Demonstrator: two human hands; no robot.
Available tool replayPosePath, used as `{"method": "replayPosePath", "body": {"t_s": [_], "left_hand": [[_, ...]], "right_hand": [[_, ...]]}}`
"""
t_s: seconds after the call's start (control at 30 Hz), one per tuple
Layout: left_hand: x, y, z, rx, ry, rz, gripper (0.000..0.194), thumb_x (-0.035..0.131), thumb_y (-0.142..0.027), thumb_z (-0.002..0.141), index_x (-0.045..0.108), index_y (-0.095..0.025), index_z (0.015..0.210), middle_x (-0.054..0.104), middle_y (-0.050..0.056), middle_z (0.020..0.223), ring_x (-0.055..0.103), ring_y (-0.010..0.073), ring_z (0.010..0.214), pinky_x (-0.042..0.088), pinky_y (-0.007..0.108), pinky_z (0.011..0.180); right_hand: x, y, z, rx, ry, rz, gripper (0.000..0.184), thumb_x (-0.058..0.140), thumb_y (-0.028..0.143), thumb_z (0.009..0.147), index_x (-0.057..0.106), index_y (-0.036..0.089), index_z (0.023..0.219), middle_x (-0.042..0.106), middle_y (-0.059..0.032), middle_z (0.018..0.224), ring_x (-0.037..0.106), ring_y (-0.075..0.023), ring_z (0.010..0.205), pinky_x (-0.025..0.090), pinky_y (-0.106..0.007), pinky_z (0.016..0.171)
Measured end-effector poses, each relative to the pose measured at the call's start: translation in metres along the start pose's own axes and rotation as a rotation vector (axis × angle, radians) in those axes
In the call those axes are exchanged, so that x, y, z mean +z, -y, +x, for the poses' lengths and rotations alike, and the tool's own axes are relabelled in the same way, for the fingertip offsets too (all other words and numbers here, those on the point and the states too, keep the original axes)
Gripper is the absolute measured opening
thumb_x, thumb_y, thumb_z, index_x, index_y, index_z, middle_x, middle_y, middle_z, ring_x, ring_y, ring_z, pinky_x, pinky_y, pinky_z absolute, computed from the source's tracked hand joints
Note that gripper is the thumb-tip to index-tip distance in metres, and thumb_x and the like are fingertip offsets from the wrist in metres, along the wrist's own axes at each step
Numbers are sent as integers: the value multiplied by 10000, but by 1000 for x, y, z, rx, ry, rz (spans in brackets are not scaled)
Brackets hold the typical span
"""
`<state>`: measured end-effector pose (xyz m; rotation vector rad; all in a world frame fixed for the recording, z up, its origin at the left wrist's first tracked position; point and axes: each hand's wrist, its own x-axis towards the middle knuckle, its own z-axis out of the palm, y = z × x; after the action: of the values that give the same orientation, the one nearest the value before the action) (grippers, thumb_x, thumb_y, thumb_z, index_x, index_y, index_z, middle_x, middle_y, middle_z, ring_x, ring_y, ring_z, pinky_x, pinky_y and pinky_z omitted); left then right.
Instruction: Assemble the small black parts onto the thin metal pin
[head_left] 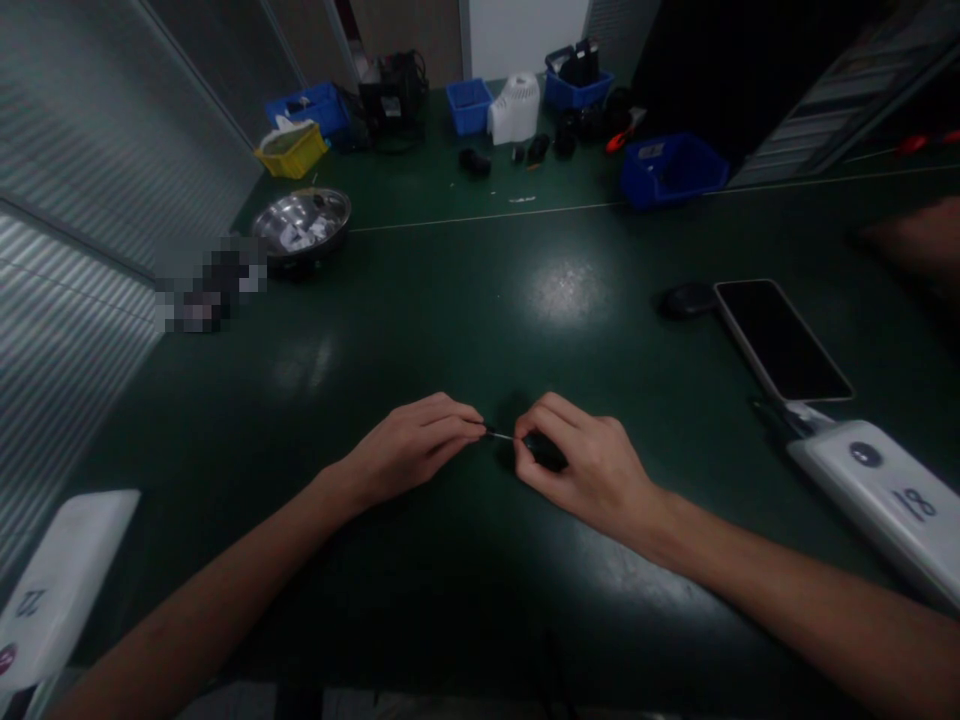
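Observation:
Both of my hands rest low on the dark green table point(480, 330), close together near its front middle. My left hand point(409, 448) is closed in a pinch on the left end of a thin dark pin point(499, 434). My right hand point(581, 460) is closed around a small black part point(545, 453) from which the pin sticks out to the left. The part is mostly hidden by my fingers.
A phone point(780, 338) lies at the right with a black round object point(686, 299) beside it and a white device point(885, 495) below. A steel bowl point(302, 222), blue bins point(671, 168) and a yellow bin point(291, 152) stand at the back. Another person's arm point(919, 240) reaches in at right.

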<state>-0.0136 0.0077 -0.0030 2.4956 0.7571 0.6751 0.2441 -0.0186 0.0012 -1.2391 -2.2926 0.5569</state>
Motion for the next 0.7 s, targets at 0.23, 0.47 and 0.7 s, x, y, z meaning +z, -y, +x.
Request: {"method": "replayPosePath", "body": {"t_s": [0.23,0.47,0.7], "left_hand": [[0,3,-2,12,-44,-52,206,614,-120,969,661,-167,1164,712,85,1174,679,151,1043,575,284,912],[2,-3,-1,81,28,-2,241,577,-126,987,646,-164,1215,707,97,1183,669,178,1043,581,323,897],[5,-4,0,44,6,-125,293,621,-104,962,632,-170,1247,695,80,1195,648,151,1072,556,291,935]], "right_hand": [[-2,-2,0,-31,4,93,96,543,252,979,621,210,1015,611,-7,960,581,-105,733,436,-241,629],[0,-2,0,-118,65,16,127,504,255,1005,610,193,1038,598,-16,968,582,-115,736,417,-259,598],[-3,-1,-1,-122,74,71,137,496,270,1025,601,193,1066,593,-23,997,598,-118,783,438,-256,621]]}}
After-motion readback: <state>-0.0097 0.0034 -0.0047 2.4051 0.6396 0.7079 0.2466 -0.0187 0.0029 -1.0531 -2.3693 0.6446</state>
